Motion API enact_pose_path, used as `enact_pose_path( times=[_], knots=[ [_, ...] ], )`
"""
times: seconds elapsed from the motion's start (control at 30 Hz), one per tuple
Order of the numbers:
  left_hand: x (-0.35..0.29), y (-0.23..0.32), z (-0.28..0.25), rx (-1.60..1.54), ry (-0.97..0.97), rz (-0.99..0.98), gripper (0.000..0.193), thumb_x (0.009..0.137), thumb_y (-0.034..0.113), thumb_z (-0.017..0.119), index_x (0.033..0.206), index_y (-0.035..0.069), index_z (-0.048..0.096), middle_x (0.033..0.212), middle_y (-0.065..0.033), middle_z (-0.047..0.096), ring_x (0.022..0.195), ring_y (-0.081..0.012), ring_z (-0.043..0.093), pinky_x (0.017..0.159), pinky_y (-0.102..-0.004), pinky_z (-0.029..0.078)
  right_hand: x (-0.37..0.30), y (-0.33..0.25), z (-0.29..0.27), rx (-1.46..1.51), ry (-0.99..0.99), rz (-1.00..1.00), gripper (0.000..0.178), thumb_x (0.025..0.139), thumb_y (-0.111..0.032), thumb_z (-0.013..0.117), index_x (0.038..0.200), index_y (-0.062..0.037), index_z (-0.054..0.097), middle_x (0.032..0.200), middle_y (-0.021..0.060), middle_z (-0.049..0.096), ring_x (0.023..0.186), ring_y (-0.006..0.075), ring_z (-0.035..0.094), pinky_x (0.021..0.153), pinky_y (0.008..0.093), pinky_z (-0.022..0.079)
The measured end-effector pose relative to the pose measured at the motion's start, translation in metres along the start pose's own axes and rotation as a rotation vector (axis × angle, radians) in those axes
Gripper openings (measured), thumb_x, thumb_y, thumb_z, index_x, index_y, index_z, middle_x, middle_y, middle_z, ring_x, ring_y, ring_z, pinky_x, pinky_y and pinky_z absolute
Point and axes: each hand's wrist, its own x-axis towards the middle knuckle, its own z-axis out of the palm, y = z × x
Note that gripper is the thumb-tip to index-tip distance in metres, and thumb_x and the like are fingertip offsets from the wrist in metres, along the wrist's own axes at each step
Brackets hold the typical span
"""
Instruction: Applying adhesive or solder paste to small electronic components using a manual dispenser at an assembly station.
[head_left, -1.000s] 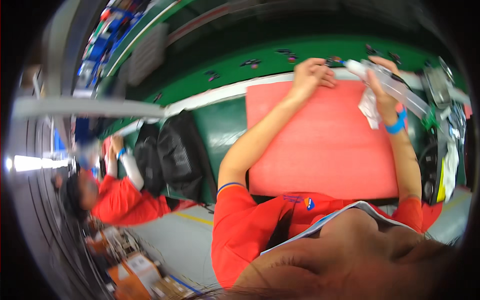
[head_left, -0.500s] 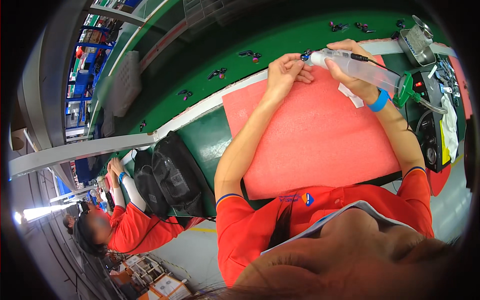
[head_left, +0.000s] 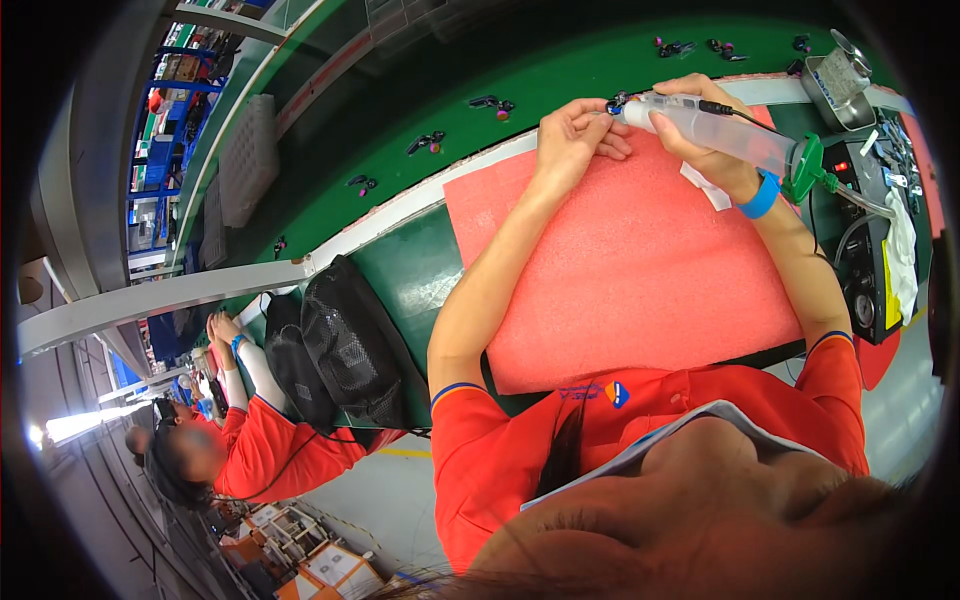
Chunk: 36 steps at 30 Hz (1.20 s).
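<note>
The right hand [head_left: 700, 140] grips a translucent syringe [head_left: 752, 143], whose tip is at the small dark part [head_left: 617, 104] pinched in the left hand's [head_left: 572, 150] fingertips. A pink mat [head_left: 620, 270] lies beneath both. White paper [head_left: 706, 186] sits under the right hand, a metal container [head_left: 840, 92] and black machine [head_left: 872, 275] to its right. Left of the left hand, a black bag [head_left: 350, 350] crowds the table [head_left: 418, 258]; beyond it lie similar parts [head_left: 427, 143].

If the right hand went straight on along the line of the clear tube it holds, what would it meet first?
Most likely the small dark part at the left hand, just ahead of the tube's white tip; whether they touch is unclear.
</note>
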Motion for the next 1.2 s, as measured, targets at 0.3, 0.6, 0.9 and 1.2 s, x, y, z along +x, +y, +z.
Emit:
enact_pose_path(
  times=[0.3,0.6,0.9,1.2],
  knots=[
    [-0.001,0.002,0.001,0.011,0.01,-0.001,0.017,0.083,0.0,0.042,0.097,-0.009,0.046,0.076,-0.0176,0.058,0.06,-0.0197,0.06,0.054,-0.0263,0.051,0.002,-0.003,-0.004,-0.041,-0.04,-0.016,0.025,0.067,-0.013,0.064,0.088,-0.0029,0.055,0.077,0.0086,0.06,0.067,0.0136,0.057,0.061,0.0229,0.045],
    [-0.002,0.001,0.0,0.027,0.015,0.005,0.017,0.083,0.0,0.042,0.097,-0.009,0.046,0.077,-0.0184,0.058,0.06,-0.0201,0.06,0.053,-0.0267,0.051,0.002,-0.003,-0.002,0.015,-0.061,0.062,0.025,0.068,-0.013,0.064,0.089,-0.0026,0.054,0.078,0.0089,0.059,0.067,0.0134,0.056,0.061,0.0229,0.044],
    [-0.002,0.013,-0.012,-0.384,0.029,-0.264,0.021,0.082,0.003,0.044,0.101,-0.008,0.046,0.086,-0.0171,0.058,0.068,-0.0217,0.06,0.062,-0.0276,0.052,0.003,-0.014,-0.014,0.093,0.154,-0.28,0.031,0.071,-0.01,0.06,0.098,0.0005,0.05,0.091,0.0112,0.055,0.071,0.0146,0.055,0.06,0.0242,0.045],
    [-0.002,0.009,-0.012,-0.088,-0.075,-0.065,0.022,0.082,0.003,0.044,0.102,-0.007,0.047,0.09,-0.0173,0.057,0.081,-0.0228,0.059,0.07,-0.0283,0.051,-0.002,-0.01,-0.011,0.251,0.103,-0.06,0.031,0.07,-0.006,0.06,0.098,0.0014,0.05,0.09,0.0106,0.055,0.074,0.0146,0.056,0.061,0.0239,0.046]
  ],
)
